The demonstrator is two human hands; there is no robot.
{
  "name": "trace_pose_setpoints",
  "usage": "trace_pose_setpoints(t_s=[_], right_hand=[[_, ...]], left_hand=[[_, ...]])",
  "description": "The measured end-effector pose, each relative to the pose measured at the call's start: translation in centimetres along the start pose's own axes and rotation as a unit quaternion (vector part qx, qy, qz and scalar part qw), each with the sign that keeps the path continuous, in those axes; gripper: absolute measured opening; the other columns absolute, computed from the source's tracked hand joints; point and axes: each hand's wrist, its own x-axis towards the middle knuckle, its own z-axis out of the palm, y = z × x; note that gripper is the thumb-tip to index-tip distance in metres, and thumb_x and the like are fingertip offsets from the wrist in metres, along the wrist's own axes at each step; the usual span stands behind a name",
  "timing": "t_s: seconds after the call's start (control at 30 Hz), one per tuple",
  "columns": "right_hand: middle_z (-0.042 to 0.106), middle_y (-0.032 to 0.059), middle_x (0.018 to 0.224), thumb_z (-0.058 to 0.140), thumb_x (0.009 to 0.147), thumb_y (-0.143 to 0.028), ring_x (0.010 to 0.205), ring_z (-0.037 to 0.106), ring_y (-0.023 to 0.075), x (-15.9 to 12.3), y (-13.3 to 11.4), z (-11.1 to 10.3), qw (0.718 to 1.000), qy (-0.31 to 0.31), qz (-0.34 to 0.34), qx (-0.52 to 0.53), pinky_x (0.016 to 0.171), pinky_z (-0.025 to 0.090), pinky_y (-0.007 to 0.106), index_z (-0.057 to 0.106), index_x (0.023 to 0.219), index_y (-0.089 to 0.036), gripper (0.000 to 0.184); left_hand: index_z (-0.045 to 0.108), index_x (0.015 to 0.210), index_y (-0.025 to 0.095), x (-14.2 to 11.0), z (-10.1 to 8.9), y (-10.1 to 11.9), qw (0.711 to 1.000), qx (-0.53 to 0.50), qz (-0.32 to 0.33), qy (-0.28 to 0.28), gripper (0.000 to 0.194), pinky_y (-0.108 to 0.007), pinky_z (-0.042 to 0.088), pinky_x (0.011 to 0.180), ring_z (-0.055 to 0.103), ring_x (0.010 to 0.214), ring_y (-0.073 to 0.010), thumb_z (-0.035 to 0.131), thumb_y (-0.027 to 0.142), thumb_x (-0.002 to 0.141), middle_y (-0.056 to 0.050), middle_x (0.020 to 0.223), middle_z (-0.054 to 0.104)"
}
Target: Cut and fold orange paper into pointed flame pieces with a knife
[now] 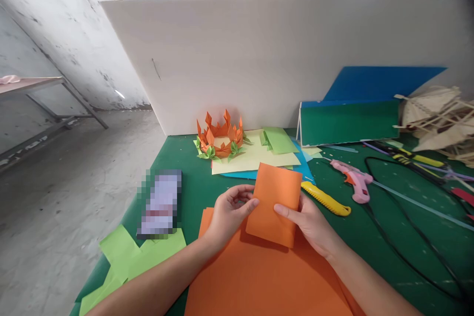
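Observation:
A small rectangle of orange paper [276, 192] is held up between both hands, above larger orange sheets [240, 276] lying on the table. My left hand [231, 212] pinches its left edge, the thumb in front and the fingers curled behind. My right hand [311, 222] grips the right edge with its thumb flat on the front; its other fingers are mostly hidden behind the paper. Just beyond the paper stands an orange folded-paper crown [220, 138] with green paper leaves round its base.
Right of the hands lie a yellow utility knife [326, 198] and a pink glue gun [353, 177] with a black cord. A phone [163, 202] and green paper pieces [148, 256] are at the left. A white board [237, 59] rises behind the green table.

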Motion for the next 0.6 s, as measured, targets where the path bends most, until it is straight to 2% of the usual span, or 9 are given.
trace_pose_setpoints(t_s=[0.27, 0.6], right_hand=[[0.07, 0.005, 0.122, 0.082, 0.072, -0.038, 0.112, 0.065, 0.0316, -0.1, 0.04, -0.09, 1.0, 0.002, -0.007, -0.01, 0.09, 0.056, 0.042, 0.055, 0.122, -0.027, 0.058], [0.069, 0.0046, 0.123, 0.082, 0.072, -0.037, 0.113, 0.064, 0.032, -0.03, 0.04, -0.02, 1.0, 0.001, -0.003, -0.006, 0.091, 0.055, 0.043, 0.053, 0.124, -0.028, 0.06]], left_hand=[[0.073, 0.099, 0.018, -0.15, 0.11, 0.08, 1.0, -0.007, 0.004, 0.01, 0.032, -0.027, 0.055, 0.075, 0.064, 0.084, -0.0175, 0.079, 0.036, 0.073, -0.006, 0.089, 0.07], [0.075, 0.107, 0.021, -0.23, 0.06, 0.15, 1.0, 0.01, 0.006, 0.007, 0.035, -0.03, 0.056, 0.078, 0.064, 0.087, -0.0187, 0.077, 0.037, 0.076, -0.007, 0.096, 0.071]])
